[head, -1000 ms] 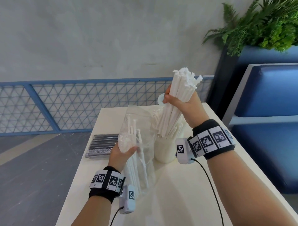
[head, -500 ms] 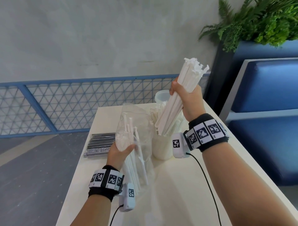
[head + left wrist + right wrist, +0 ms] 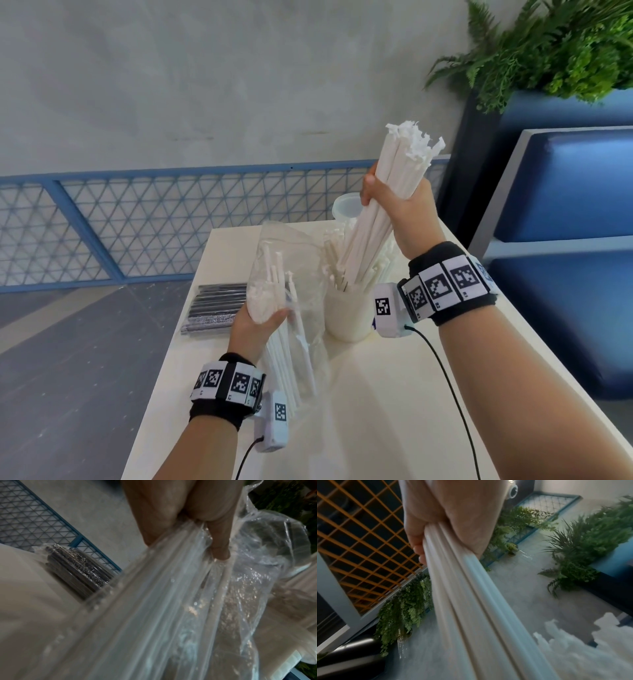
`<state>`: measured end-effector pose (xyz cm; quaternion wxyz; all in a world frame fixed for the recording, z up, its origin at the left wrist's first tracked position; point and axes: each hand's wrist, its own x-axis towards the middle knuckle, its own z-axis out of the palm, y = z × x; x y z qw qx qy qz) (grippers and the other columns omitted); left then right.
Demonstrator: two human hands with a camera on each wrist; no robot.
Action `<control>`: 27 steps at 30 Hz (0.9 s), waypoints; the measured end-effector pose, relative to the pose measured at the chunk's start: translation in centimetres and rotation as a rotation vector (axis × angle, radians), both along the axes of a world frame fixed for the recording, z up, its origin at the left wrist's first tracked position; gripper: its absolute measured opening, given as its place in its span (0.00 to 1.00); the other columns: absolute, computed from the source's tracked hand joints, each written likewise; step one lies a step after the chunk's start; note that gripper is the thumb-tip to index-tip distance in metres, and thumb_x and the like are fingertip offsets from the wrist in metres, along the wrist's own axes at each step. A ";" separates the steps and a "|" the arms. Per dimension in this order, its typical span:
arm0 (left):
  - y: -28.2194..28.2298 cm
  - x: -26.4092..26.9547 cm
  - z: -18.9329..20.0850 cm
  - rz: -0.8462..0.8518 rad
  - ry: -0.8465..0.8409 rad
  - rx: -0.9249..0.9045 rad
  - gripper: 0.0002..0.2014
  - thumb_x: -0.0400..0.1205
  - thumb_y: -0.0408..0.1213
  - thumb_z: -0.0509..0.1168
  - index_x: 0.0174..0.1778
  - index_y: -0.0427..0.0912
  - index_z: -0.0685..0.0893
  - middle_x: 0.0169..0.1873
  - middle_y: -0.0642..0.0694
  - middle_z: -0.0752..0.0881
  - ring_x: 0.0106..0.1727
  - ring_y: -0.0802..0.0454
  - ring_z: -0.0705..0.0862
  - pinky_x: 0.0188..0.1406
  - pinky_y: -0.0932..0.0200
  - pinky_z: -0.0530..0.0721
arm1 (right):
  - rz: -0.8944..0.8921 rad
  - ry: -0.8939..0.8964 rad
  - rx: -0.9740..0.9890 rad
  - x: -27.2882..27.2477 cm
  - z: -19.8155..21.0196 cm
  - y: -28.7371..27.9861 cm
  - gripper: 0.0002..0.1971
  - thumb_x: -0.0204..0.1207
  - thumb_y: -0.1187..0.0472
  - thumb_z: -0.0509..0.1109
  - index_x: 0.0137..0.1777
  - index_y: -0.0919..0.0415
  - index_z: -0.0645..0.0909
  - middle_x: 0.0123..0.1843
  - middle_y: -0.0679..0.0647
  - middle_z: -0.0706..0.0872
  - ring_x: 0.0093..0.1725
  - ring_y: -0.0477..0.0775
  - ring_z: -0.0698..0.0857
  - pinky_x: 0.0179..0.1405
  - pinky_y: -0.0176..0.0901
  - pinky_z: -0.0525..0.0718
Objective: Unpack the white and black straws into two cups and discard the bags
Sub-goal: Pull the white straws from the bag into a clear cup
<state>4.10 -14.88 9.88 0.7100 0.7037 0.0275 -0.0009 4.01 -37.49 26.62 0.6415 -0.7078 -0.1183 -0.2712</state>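
My right hand (image 3: 394, 202) grips a thick bundle of white straws (image 3: 383, 209) (image 3: 471, 601), tilted, with its lower ends inside a white cup (image 3: 346, 318) that holds several more white straws. My left hand (image 3: 255, 323) (image 3: 180, 513) holds a clear plastic bag (image 3: 291, 274) (image 3: 171, 601) upright on the table, with several white straws left in it. A sealed bag of black straws (image 3: 217, 308) (image 3: 80, 569) lies flat at the table's left edge. A second cup (image 3: 346, 209) stands behind my right hand, mostly hidden.
The cream table (image 3: 376, 411) is narrow. Its left edge drops to a grey floor with a blue mesh railing (image 3: 137, 222) behind. A blue bench (image 3: 565, 274) and a planter with ferns (image 3: 548, 51) stand to the right.
My right hand has kept its grip on the white bundle and tipped its top a little to the right over the cup. The left hand holds the bag as before.
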 end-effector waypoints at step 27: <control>0.1 0.1 -0.2 -0.010 -0.013 0.070 0.23 0.70 0.31 0.75 0.61 0.35 0.80 0.51 0.42 0.85 0.56 0.46 0.82 0.60 0.53 0.78 | -0.361 0.202 -0.175 1.5 -6.9 2.4 0.04 0.77 0.64 0.67 0.51 0.58 0.80 0.39 0.45 0.80 0.37 0.42 0.79 0.32 0.18 0.74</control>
